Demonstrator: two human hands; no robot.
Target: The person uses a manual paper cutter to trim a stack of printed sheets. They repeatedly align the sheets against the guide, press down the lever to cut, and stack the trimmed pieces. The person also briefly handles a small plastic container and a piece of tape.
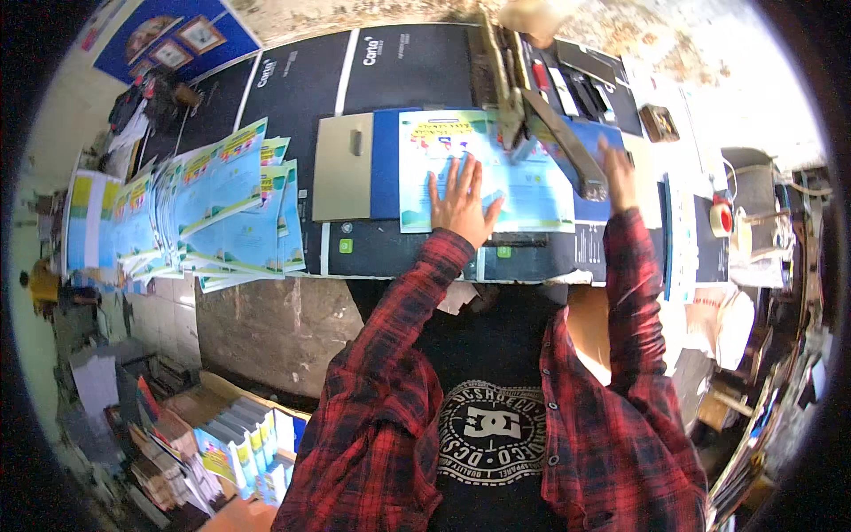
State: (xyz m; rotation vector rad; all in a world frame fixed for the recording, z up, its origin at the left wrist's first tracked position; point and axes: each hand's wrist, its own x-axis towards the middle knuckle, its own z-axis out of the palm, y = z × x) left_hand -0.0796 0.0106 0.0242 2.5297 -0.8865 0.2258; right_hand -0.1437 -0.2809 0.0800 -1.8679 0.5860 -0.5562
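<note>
My left hand (463, 202) lies on a light blue printed sheet (523, 199), fingers spread flat and holding nothing. The sheet rests open on a blue and beige board (342, 167). Over its far right part stands a worn metal machine (505, 75) that looks like a large stapler, and its grey lever (567, 151) slants down toward me. Just right of the lever's end is my right hand (620, 177), raised and smeared by motion. Whether its fingers touch the lever or hold anything cannot be made out.
A fanned pile of similar printed sheets (222, 191) covers the table's left end. Small tools and a phone-like slab (585, 64) lie behind the machine at right. A narrow stack of folded sheets (680, 239) and a red tape roll (721, 220) sit farther right. Boxed booklets (239, 443) stand lower left.
</note>
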